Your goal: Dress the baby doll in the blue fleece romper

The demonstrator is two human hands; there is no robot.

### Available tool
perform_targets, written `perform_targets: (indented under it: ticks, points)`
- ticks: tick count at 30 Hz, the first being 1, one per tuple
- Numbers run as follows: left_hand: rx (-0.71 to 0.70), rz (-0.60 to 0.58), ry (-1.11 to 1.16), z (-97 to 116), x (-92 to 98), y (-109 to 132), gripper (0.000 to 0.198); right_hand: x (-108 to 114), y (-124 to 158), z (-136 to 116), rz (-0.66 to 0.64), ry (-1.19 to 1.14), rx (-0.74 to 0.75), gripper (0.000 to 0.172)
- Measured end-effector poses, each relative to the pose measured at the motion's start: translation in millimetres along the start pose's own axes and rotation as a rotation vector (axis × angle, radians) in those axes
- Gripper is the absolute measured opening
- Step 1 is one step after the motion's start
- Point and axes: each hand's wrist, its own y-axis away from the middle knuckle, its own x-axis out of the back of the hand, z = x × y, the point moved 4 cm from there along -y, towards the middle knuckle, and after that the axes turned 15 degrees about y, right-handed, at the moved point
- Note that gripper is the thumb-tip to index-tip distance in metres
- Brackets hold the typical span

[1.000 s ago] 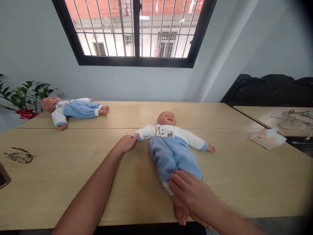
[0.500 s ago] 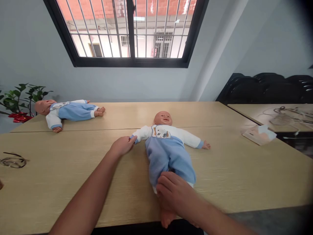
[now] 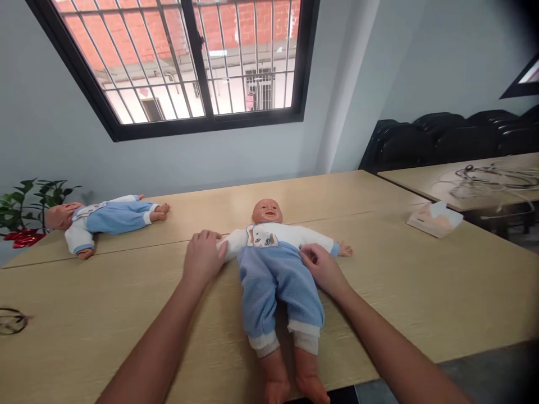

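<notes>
A baby doll point(image 3: 275, 275) in a white top and blue fleece trousers lies on its back on the wooden table point(image 3: 126, 314), head away from me, feet at the near edge. My left hand point(image 3: 202, 259) is closed over the doll's left-side arm, covering its hand. My right hand point(image 3: 320, 268) rests against the doll's other sleeve at the waist, fingers curled and pinching the cloth.
A second doll point(image 3: 103, 219) in the same clothes lies at the table's far left, near a green plant point(image 3: 29, 207). Glasses point(image 3: 12, 321) sit at the left edge. A tissue pack point(image 3: 434, 219) lies at right. Cables point(image 3: 488, 180) cover another table, with black chairs point(image 3: 442, 137) behind.
My right hand left the doll's legs and moved up to its sleeve at the waist. My left hand slid further over the doll's arm. The view swung right and tilted.
</notes>
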Motion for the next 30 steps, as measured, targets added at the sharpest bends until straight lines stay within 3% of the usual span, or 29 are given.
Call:
perform_targets:
  ticks: [4, 8, 12, 15, 17, 19, 23, 25, 27, 30]
  points:
    - [-0.321, -0.069, 0.217, 81.2, -14.5, -28.6, 0.022, 0.4, 3.4, -6.5, 0.071, 0.091, 0.038, 0.018]
    - [-0.579, -0.367, 0.254, 138.0, -48.6, -59.3, 0.024, 4.0, 5.8, -3.6, 0.168, 0.047, -0.011, 0.015]
    - [-0.518, -0.679, 0.27, 143.4, -68.5, -73.8, 0.017, -0.6, 9.8, 3.1, 0.116, -0.231, -0.109, 0.022]
    - [-0.44, -0.75, 0.328, 134.2, -64.1, -74.2, 0.015, -2.6, 11.3, 1.4, 0.077, -0.367, -0.117, 0.025]
    - [-0.41, -0.734, 0.353, 130.5, -58.7, -72.5, 0.014, -2.6, 11.0, -0.7, 0.064, -0.386, -0.109, 0.025]
    - [-0.389, -0.643, 0.37, 130.7, -55.0, -71.0, 0.014, -3.0, 9.9, -2.2, 0.047, -0.379, -0.098, 0.023]
    - [-0.417, -0.235, 0.413, 137.7, -52.5, -64.9, 0.016, -2.3, 7.3, -6.7, 0.073, -0.266, -0.035, 0.014]
    - [-0.467, -0.114, 0.427, 140.0, -55.9, -58.1, 0.017, -0.9, 6.7, -11.8, 0.115, -0.152, 0.02, 0.005]
    - [-0.476, -0.08, 0.427, 137.5, -60.9, -52.6, 0.016, 1.0, 6.7, -16.7, 0.146, -0.061, 0.061, 0.004]
    - [-0.381, -0.071, 0.428, 124.6, -66.4, -48.7, 0.015, 6.0, 6.3, -15.0, 0.173, 0.005, 0.026, 0.008]
